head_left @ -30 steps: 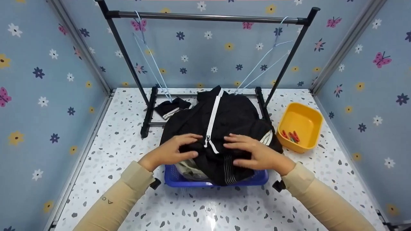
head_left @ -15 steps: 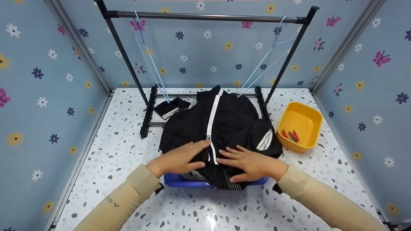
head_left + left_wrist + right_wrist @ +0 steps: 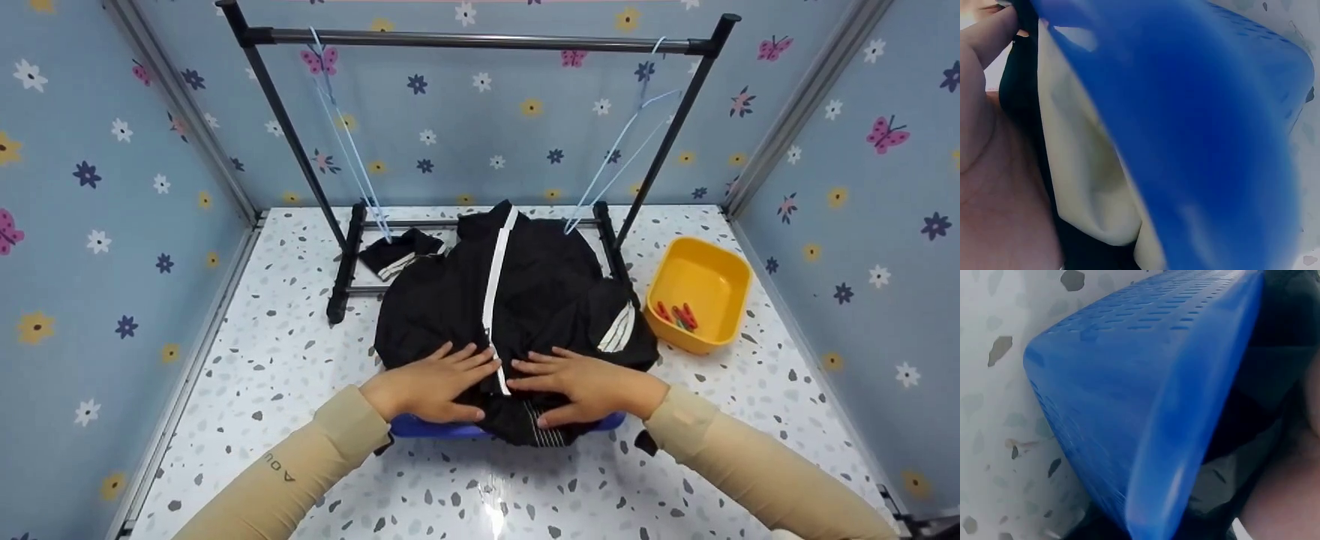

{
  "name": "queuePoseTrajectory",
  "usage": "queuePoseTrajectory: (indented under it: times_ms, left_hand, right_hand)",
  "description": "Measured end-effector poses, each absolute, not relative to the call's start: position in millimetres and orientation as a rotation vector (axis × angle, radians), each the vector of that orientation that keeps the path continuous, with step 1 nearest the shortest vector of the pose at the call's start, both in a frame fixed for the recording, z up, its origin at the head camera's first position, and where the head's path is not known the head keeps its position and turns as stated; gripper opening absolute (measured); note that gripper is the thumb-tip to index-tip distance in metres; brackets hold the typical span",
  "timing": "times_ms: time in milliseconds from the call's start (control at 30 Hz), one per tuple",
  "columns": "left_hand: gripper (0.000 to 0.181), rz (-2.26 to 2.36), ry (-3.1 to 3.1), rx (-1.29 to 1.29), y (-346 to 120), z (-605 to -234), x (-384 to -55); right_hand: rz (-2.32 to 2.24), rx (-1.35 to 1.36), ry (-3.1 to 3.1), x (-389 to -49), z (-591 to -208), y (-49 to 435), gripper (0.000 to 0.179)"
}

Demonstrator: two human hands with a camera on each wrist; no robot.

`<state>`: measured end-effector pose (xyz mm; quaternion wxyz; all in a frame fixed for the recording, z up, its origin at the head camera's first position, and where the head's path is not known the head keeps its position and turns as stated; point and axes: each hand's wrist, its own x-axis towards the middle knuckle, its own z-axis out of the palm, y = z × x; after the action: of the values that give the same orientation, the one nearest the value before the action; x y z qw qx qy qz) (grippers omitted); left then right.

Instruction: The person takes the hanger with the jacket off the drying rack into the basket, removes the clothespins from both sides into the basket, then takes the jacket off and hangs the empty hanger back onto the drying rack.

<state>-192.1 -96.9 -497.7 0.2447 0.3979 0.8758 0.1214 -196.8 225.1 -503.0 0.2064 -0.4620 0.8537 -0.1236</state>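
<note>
A black jacket [image 3: 551, 277] with a white front zip [image 3: 496, 277] lies spread over a blue plastic basket [image 3: 435, 429]. My left hand [image 3: 431, 386] rests flat on its lower left front, fingers straight and spread, fingertips beside the zip. On the other side of the zip my right hand [image 3: 589, 386] lies flat in the same way. Striped bands show on the jacket's hem and on a cuff at the right. In the left wrist view a cream-coloured cloth [image 3: 1086, 163] sits inside the basket under the black fabric.
Behind the basket stands a black metal rack [image 3: 480, 39]. Two light blue hangers, one at the left [image 3: 352, 150] and one at the right [image 3: 622, 150], hang from its bar. A yellow tub [image 3: 712, 285] with several red clothespins [image 3: 684, 316] stands to the right on the speckled floor [image 3: 285, 360].
Both hands have come down from above the jacket and now press on its lower front. The zip's lower end lies flatter and nearer the basket's front edge. The right hanger has swung slightly.
</note>
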Motion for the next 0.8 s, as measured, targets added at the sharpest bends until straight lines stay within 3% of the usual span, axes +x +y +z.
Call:
queuePoseTrajectory:
  times_ms: [267, 433, 633, 800]
  left_hand:
    - [0.089, 0.347, 2.401, 1.092, -98.3, -502.9, -191.0]
    - [0.089, 0.361, 2.399, 1.082, -97.9, -506.2, -191.5]
    - [0.090, 0.380, 2.387, 1.081, -98.5, -506.8, -191.2]
    - [0.089, 0.387, 2.389, 1.082, -98.6, -506.7, -191.3]
  right_hand:
    - [-1.054, -1.172, 2.587, -214.9, -496.2, 249.4, 0.049]
    - [-1.357, -0.695, 2.862, -230.5, -492.1, 268.8, 0.038]
    - [-1.401, -0.067, 2.936, -242.1, -493.4, 295.4, 0.048]
    - [-1.298, 0.127, 2.923, -241.4, -502.5, 310.5, 0.060]
